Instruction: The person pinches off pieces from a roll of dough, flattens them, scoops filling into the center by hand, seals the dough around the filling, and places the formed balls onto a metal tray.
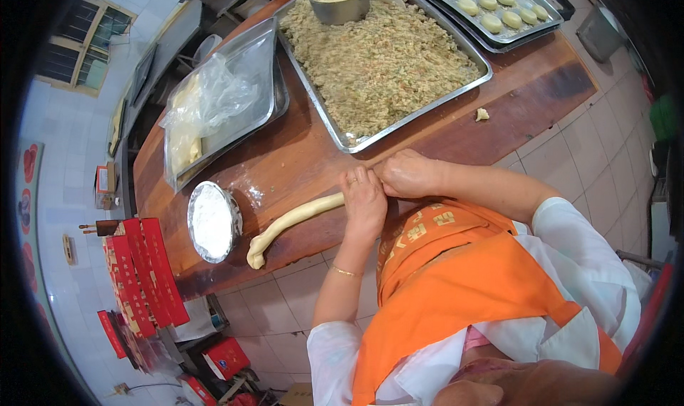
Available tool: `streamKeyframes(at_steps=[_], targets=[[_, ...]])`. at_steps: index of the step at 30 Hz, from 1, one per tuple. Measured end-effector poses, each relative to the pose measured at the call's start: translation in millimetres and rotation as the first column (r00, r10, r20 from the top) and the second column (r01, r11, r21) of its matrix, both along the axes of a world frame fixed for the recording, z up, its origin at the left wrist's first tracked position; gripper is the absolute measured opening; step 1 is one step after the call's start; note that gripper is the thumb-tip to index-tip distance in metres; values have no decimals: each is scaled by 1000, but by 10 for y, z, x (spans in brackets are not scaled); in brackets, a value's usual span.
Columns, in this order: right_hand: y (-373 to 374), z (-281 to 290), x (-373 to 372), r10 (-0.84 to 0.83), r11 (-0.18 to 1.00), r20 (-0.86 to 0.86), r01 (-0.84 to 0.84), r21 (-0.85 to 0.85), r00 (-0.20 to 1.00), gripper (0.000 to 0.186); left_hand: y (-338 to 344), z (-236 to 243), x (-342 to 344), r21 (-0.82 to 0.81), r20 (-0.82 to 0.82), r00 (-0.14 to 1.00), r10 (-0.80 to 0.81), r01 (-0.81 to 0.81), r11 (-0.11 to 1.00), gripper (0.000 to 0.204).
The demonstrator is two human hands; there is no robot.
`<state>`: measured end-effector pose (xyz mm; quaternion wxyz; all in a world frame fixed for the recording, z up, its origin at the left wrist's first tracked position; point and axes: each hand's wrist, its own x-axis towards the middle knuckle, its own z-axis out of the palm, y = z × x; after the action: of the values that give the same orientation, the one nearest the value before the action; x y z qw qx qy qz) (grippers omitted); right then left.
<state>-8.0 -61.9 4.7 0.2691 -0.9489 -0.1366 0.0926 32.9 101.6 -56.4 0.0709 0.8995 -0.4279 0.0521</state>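
Near the edge of the tabletop [296,167]: dough rope [298,215] | left hand [365,192] closed over its right end | right hand [410,174] curled alongside, grip hidden | step: apparently pinching off dough | next move likely calls for steadying left, twisting right

This view comes from the left one of two wide fisheye cameras worn on my head, looking steeply down past my orange apron [463,292] onto the wooden table [306,165]. I see my left hand [365,198] and right hand [409,174] near the middle, at close range, while my apron looms at the lower right. The lens also takes in a window [84,39] far off at upper left and tiled floor [591,149] at right, everything bending toward the dark round rim
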Motion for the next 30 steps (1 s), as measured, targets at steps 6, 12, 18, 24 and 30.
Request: streamKeyframes(at_steps=[6,12,18,24,30], targets=[[-220,-270,-81,-11,855,-163,94,511,986,21,-133,-92,-22,-60,140,990,14,-6,998,11],[-484,-40,-305,-247,907,105,192,376,963,22,-115,122,-14,-48,-156,979,135,-144,988,39],[-409,-414,-722,15,920,502,185,-346,865,57,-41,322,-25,-136,-204,976,73,-103,985,61],[-492,-382,-776,-111,972,519,200,-120,848,51,-331,255,-226,-371,-340,937,-80,-56,927,41],[-1263,-205,-940,-459,762,531,623,-177,712,34,-561,112,-293,-403,-407,909,-88,-92,911,26]])
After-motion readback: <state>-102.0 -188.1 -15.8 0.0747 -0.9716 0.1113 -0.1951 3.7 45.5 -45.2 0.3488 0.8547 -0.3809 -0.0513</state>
